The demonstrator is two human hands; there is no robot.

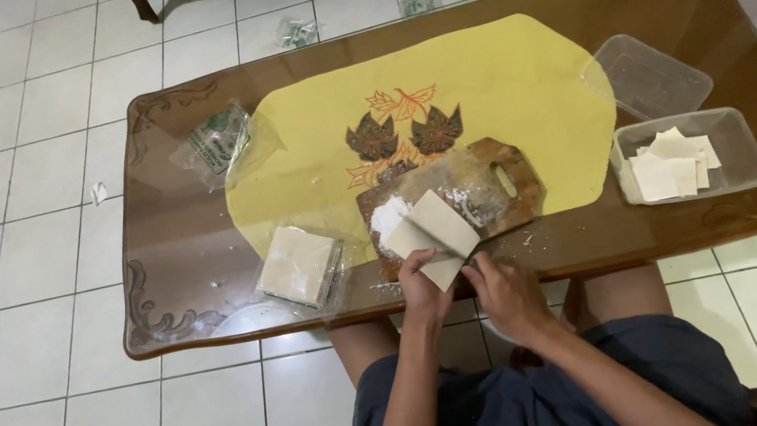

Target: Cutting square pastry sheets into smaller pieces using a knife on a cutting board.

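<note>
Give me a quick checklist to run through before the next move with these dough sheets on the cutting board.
1. Left hand on the dough sheets: ok, fingers grip their near edge.
2. Right hand in place: ok, it touches the sheets' near corner.
3. Cutting board on the table: ok, lying flat near the front edge, dusted with flour.
4. Spare wrapper pack nearby: ok, left of the board.
5. Container of cut squares: ok, open, with room left.
6. Sheets separated from each other: cannot tell.
</note>
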